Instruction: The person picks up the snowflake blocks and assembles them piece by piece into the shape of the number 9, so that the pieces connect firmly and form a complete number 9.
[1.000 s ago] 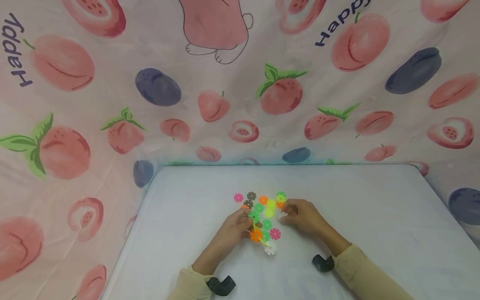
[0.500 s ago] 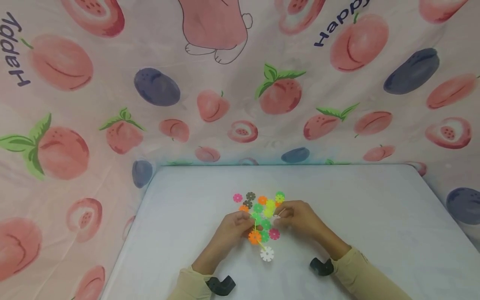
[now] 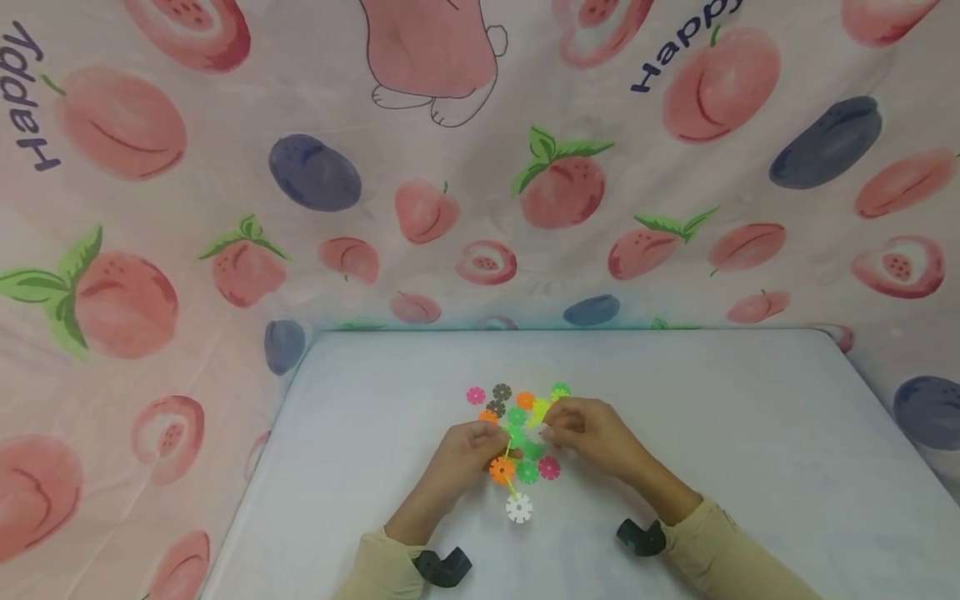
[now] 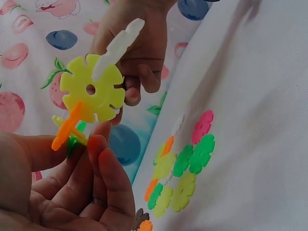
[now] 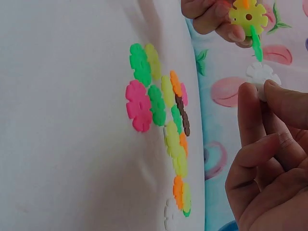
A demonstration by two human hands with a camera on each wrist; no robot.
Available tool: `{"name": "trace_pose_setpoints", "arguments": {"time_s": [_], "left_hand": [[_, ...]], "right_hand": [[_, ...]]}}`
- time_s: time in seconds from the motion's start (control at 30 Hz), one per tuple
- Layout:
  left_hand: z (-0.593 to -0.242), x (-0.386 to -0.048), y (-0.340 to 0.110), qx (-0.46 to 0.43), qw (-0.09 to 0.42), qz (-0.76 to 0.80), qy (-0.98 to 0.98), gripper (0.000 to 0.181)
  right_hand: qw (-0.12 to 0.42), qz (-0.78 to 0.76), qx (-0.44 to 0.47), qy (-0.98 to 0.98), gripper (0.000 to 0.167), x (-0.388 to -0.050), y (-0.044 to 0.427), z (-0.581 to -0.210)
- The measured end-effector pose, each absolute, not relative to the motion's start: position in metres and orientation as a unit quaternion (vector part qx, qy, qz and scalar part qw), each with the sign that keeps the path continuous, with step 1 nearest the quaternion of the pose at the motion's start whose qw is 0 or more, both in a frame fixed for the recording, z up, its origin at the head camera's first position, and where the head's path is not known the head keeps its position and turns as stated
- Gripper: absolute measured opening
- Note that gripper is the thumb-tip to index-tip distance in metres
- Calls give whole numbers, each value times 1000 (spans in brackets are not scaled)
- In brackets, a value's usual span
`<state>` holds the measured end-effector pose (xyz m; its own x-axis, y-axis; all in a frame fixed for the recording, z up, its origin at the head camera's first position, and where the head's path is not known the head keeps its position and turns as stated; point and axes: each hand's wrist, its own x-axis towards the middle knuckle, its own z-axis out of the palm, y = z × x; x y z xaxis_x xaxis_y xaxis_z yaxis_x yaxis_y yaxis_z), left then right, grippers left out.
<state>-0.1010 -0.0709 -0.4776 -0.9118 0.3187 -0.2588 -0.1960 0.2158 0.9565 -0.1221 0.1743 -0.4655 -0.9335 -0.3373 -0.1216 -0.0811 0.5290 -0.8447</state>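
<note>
My left hand (image 3: 467,457) pinches a linked chain of notched plastic snowflake discs. In the left wrist view, a yellow disc (image 4: 108,98) joins a white disc (image 4: 120,45) and an orange disc (image 4: 67,127), with more yellow and green beside the fingertips. My right hand (image 3: 596,437) pinches a loose white snowflake disc (image 5: 262,73) between thumb and forefinger. In the right wrist view its notched edge faces the chain's green disc (image 5: 256,44); whether they touch I cannot tell. The chain's white end (image 3: 519,507) hangs toward the near side.
Several loose snowflake discs lie on the white table (image 3: 735,433) under and beyond both hands, including a pink disc (image 3: 549,468), a green disc (image 3: 528,472) and a dark disc (image 3: 502,392). Black wrist mounts (image 3: 442,568) sit at the sleeves. A fruit-print cloth (image 3: 480,208) hangs behind.
My right hand has moved left with its white disc, closer to the left hand. The chain in my left hand has swung, its white end shifting left and slightly nearer.
</note>
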Motion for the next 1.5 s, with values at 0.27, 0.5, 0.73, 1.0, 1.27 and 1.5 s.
{"name": "trace_pose_setpoints", "arguments": {"time_s": [0.27, 0.5, 0.73, 1.0, 1.27, 1.5], "left_hand": [[-477, -101, -71, 43, 201, 615, 762, 32], [-475, -101, -72, 53, 202, 614, 761, 31], [-472, -100, -72, 60, 203, 612, 762, 32], [-471, -100, -70, 54, 190, 596, 778, 27], [-471, -102, -67, 58, 186, 599, 777, 27], [-473, -101, -67, 42, 182, 588, 787, 21]], "right_hand": [[118, -489, -129, 854, 11, -119, 171, -460], [93, -475, -155, 861, 5, -117, 169, -459], [104, -483, -176, 851, 4, -117, 169, -457], [108, -491, -181, 845, 9, -117, 169, -457], [92, -492, -186, 845, 8, -117, 168, -458], [90, -493, -184, 845, 6, -115, 166, -459]]}}
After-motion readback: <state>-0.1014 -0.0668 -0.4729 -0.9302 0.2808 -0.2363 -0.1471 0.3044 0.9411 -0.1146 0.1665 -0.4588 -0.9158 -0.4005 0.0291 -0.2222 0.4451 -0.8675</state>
